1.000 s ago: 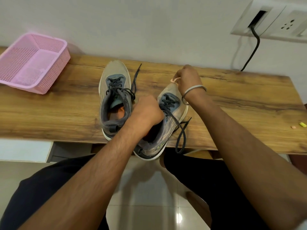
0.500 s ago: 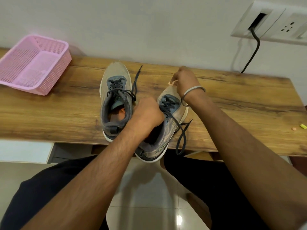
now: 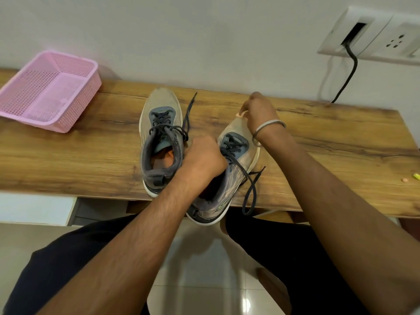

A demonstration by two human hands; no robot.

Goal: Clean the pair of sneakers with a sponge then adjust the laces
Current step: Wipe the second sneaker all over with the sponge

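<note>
Little has changed: the left hand [image 3: 203,159] still grips the grey lace-up sneaker [image 3: 229,169] by its collar, the right hand [image 3: 261,112] keeps pinching a small peach sponge [image 3: 241,114] at its toe, so cleaning continues

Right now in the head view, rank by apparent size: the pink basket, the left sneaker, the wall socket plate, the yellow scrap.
1. pink basket
2. wall socket plate and left sneaker: look alike, unranked; the plate is cut off at the frame edge
3. yellow scrap
</note>
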